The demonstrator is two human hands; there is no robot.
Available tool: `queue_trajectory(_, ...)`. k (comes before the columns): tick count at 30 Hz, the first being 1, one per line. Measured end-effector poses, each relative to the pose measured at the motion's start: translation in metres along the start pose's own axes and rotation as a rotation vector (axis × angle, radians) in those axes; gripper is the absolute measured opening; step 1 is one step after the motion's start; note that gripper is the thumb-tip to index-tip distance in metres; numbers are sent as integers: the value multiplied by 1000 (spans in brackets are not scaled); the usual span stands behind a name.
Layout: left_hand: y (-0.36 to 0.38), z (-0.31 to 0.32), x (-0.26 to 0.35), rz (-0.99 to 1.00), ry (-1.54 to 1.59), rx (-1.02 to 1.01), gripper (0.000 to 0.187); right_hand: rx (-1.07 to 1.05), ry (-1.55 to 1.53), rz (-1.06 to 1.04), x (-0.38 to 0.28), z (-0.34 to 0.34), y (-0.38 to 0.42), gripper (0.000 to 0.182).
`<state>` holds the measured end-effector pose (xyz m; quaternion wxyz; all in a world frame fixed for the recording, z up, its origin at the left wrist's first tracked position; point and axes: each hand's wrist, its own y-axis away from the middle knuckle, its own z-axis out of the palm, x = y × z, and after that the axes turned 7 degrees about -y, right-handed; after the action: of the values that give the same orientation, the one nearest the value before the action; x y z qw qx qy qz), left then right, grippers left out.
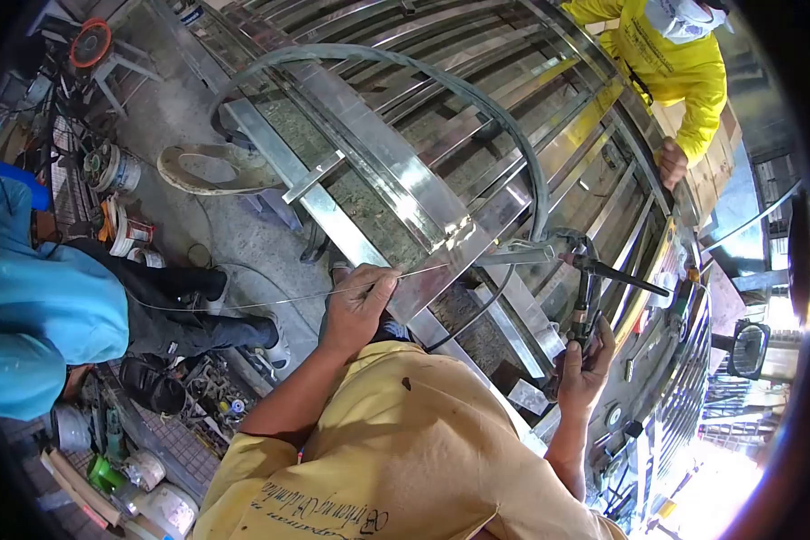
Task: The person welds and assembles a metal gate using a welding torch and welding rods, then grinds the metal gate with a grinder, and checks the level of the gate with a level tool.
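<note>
My left hand pinches a thin metal filler rod between thumb and fingers. One end of the rod reaches over a shiny square metal tube; the other trails left in a long curve. My right hand is wrapped around a black welding torch, held upright near the metal frame, with a long black cap sticking out to the right. Close to the rod's tip, a rough bright patch marks the tube. A thick grey sleeved cable arches across the frame toward the torch.
A large frame of metal bars spreads ahead. A person in a yellow jacket rests a hand on its far edge. At left, a person in a blue shirt bends among buckets. A stool stands at upper left.
</note>
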<state>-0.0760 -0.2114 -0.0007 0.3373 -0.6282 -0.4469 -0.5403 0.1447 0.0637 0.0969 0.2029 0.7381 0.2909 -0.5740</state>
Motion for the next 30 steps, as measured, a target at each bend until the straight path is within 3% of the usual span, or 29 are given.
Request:
queue_trajectory(6, 7, -4, 9, -35, 10, 35, 24, 29, 22, -20, 3, -6, -6, 56)
queue_trajectory(12, 2, -3, -7, 31, -66, 16, 23, -8, 92, -7, 2, -2, -3, 55)
queue_trajectory(18, -12, -3, 4, 116, 54, -15, 16, -16, 170, 22, -19, 15, -8, 55)
queue_trajectory(21, -11, -3, -16, 12, 177, -79, 14, -56, 227, 17, -24, 19, -14, 57)
queue_trajectory(25, -19, -9, -20, 83, 151, -113, 15, -111, 244, 65, -42, 40, -19, 62)
queue_trajectory(30, -32, -21, -24, -6, 250, -191, 15, -181, 267, 32, -43, 59, -25, 64)
